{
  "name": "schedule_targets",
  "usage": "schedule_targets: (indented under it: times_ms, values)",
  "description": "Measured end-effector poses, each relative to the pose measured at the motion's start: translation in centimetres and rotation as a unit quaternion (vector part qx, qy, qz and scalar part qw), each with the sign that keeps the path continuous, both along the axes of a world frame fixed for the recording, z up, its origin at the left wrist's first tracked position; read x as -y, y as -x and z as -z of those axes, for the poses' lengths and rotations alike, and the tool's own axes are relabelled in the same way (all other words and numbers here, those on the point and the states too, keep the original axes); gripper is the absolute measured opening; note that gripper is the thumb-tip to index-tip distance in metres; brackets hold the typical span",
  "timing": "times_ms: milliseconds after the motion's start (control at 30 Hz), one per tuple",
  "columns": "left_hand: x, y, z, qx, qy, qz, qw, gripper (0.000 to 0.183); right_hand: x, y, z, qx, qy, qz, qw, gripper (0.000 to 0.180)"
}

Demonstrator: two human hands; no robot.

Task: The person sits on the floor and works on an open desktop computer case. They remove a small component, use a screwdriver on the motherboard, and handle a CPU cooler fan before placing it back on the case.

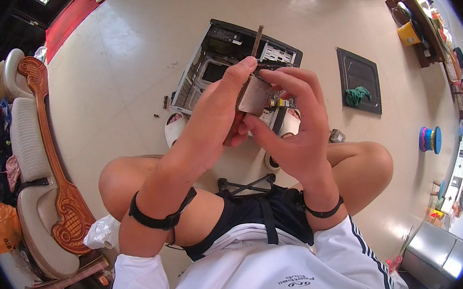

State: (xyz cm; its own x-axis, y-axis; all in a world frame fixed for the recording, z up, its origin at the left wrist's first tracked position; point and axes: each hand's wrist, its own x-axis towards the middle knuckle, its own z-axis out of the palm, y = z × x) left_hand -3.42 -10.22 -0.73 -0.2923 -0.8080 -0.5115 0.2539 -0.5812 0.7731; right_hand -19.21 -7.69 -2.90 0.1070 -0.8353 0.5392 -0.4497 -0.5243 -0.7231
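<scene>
My left hand [219, 101] is wrapped around a tool with a thin rusty shaft [259, 38], possibly a screwdriver. The shaft points away from me, and a reddish part shows below my grip. Between the thumb and fingers of my right hand [301, 117] is a small silver metal piece [255, 96], pressed close against the tool. Fingers cover where the two meet. Below and beyond both hands, an opened desktop computer case [191, 69] lies on the floor with its inside facing up. My hands block part of its interior.
A black side panel [362, 69] with a green cloth [357, 96] lies to the right. Small dark parts [165, 102] are left of the case. A metal weight [337, 136] sits by my right knee. A carved wooden sofa [50, 135] stands left, a blue spool [430, 139] far right.
</scene>
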Motion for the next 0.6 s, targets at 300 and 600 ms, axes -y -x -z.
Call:
schedule_targets:
  times_ms: [300,600]
  values:
    - [-0.2,-0.4,0.4,-0.005,-0.037,0.034,0.999,0.055,-0.8,-0.9,1.5,0.007,0.053,0.059,0.997,0.058]
    - [-0.2,-0.5,0.4,-0.039,-0.040,0.110,0.992,0.075,-1.3,-0.9,2.7,-0.019,0.170,0.106,0.980,0.069]
